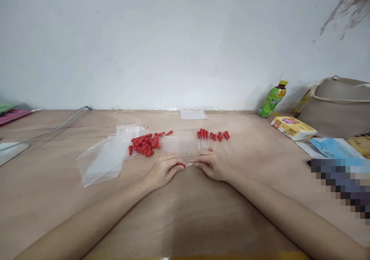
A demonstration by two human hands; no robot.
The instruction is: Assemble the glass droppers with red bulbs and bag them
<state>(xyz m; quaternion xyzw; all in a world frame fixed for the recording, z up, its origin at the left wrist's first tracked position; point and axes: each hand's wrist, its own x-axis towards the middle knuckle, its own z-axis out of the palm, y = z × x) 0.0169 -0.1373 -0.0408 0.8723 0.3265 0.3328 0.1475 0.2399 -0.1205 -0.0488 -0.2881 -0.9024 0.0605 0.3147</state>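
My left hand (pixel 167 169) pinches a red rubber dropper bulb (pixel 183 165) between thumb and fingers. Opposite it, my right hand (pixel 211 164) is closed on a thin clear glass dropper tube (pixel 190 164), whose end points at the bulb; whether the two touch is too small to tell. A heap of red bulbs (pixel 144 143) lies beyond my left hand. Behind both hands, bare glass tubes (pixel 182 145) lie side by side in a row. Several droppers with red bulbs fitted (pixel 212 136) lie beyond my right hand, bulb ends toward the wall.
Clear plastic bags (pixel 105 158) lie left of the heap, and a small bag (pixel 193 114) lies by the wall. A grey cable (pixel 58 129) crosses the left side. At right are a green bottle (pixel 273 100), a yellow tissue pack (pixel 293 128), a blue packet (pixel 337 148) and a beige bag (pixel 338 106).
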